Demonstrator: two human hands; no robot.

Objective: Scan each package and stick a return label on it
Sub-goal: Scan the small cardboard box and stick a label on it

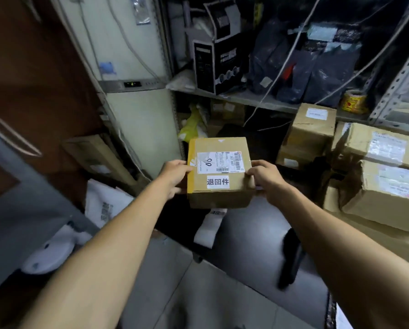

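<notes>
The scene was dimly lit, the shelf (246, 97) recesses left in deep shadow. Strong wide-angle bending was seen at the edges. The periphery was smeared with blur, while the box (219, 172) at centre was rendered fairly sharp.

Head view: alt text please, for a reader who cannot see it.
Both hands, left hand and right hand, hold a small cardboard box by its sides; its top carries a shipping label and a white return sticker. Behind are metal shelves and taped cartons.
</notes>
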